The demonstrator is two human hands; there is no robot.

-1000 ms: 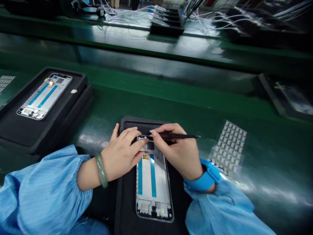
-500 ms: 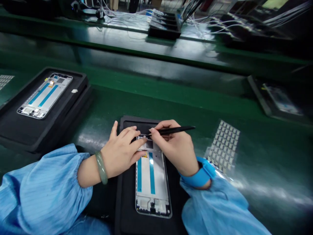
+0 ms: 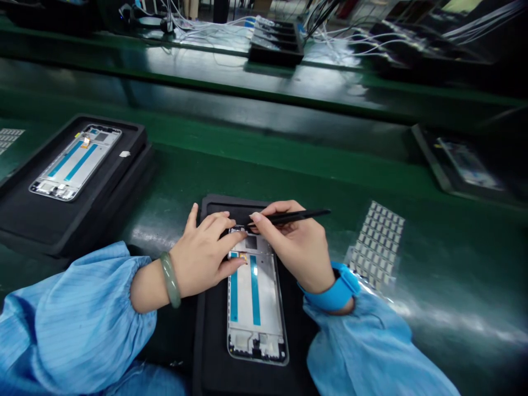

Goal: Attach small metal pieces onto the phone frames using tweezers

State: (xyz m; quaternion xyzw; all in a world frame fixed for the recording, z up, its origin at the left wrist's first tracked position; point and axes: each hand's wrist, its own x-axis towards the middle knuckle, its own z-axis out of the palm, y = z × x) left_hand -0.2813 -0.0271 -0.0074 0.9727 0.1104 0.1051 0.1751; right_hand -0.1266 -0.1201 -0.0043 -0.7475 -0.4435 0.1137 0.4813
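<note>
A silver phone frame [image 3: 266,291] with two blue strips lies in a black foam tray [image 3: 210,341], its long side running away from me. My left hand [image 3: 202,253] rests at the frame's upper left with fingers spread, fingertips touching its top end and left edge. Black tweezers [image 3: 295,216] are pinched in my right hand [image 3: 299,245], their tips pointing left at the frame's top edge. Whatever is between the tips is too small to tell. Small parts at the top edge are partly hidden by my fingers.
Another phone frame [image 3: 76,162] lies on stacked black trays [image 3: 25,220] at the left. A sheet of small pads [image 3: 377,242] is on the green table [image 3: 177,176] to the right. A further tray [image 3: 429,159] stands far right. Cables and a black rack [image 3: 276,41] sit behind.
The tweezers and my right hand have shifted very slightly at the frame's top edge. My left thumb has shifted slightly on the frame.
</note>
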